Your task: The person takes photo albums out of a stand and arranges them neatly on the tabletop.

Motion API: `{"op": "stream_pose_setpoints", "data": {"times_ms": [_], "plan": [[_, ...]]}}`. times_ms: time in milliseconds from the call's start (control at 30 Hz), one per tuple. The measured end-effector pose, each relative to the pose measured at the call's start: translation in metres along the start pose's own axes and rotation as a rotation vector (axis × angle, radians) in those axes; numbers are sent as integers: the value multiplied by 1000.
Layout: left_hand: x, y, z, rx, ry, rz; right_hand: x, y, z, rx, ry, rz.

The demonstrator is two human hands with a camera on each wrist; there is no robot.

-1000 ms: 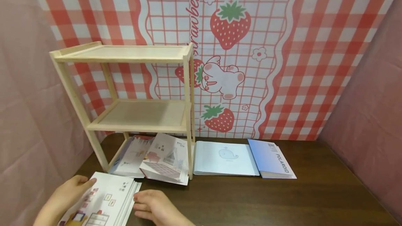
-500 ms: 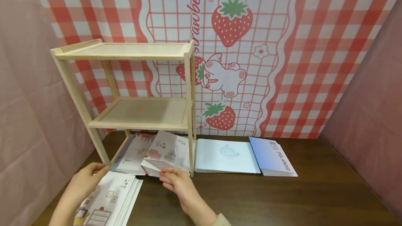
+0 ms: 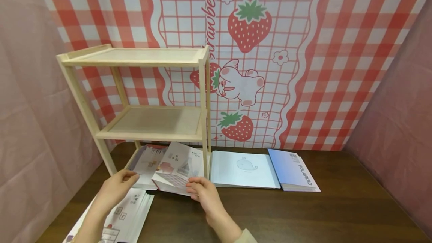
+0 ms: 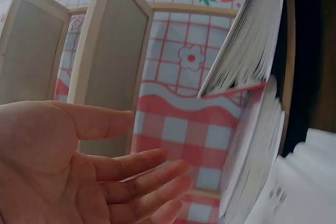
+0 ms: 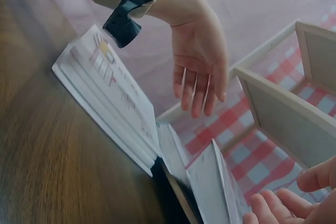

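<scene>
On the low shelf of a wooden rack (image 3: 152, 137) lie two thick books side by side: a flatter book (image 3: 146, 171) at the left and a tilted book (image 3: 172, 160) leaning over it. My left hand (image 3: 116, 190) hovers before the flatter book, above a stack of white books (image 3: 135, 216) on the table; its fingers hang relaxed, holding nothing in the left wrist view. My right hand (image 3: 207, 196) is at the tilted book's front right corner, fingers loosely extended. Whether its fingertips touch the cover I cannot tell.
Right of the rack lie a pale book with a whale drawing (image 3: 246, 166) and a blue Polaroid book (image 3: 291, 171), which overlaps its edge. The rack's right front post (image 3: 203, 123) rises behind my right hand. A strawberry-patterned cloth (image 3: 303, 66) hangs behind.
My right hand has left the white stack's side and moved right to the tilted book. My left hand has let go of the stack and moved up and right towards the flatter book.
</scene>
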State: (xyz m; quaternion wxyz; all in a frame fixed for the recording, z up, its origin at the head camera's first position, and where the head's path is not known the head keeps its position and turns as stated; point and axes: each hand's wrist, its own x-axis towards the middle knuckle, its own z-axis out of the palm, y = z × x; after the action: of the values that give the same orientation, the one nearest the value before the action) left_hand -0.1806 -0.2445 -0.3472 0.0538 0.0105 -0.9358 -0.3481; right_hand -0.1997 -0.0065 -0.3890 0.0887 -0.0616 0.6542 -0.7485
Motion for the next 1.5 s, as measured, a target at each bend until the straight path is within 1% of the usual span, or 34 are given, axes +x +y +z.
{"op": "stream_pose_setpoints", "data": {"times_ms": [167, 367, 467, 567, 667, 800, 967, 1133, 1233, 1433, 1500], "plan": [[10, 8, 11, -24, 6, 22, 0, 3, -6, -33, 64, -5], [19, 14, 21, -42, 15, 25, 1, 8, -11, -57, 119, -11], [21, 15, 26, -56, -3, 13, 0, 11, -13, -81, 152, -3], [22, 15, 32, -106, -19, 5, 1, 14, -14, -90, 173, 8], [23, 14, 37, -152, -18, 9, 1, 17, -16, -85, 165, 21], [24, 13, 40, -165, -14, 4, 2, 20, -17, -76, 150, 35], [24, 12, 44, -192, -62, -29, 5, 20, -18, -69, 116, 42], [25, 12, 51, -264, -125, -31, 5, 19, -17, -61, 81, 55], [26, 12, 55, -293, -163, -29, 6, 19, -19, -51, 68, 59], [27, 12, 56, -292, -165, -23, 7, 20, -21, -9, 35, 83], [26, 13, 55, -299, -177, -22, 7, 19, -21, 12, 27, 93]]}}
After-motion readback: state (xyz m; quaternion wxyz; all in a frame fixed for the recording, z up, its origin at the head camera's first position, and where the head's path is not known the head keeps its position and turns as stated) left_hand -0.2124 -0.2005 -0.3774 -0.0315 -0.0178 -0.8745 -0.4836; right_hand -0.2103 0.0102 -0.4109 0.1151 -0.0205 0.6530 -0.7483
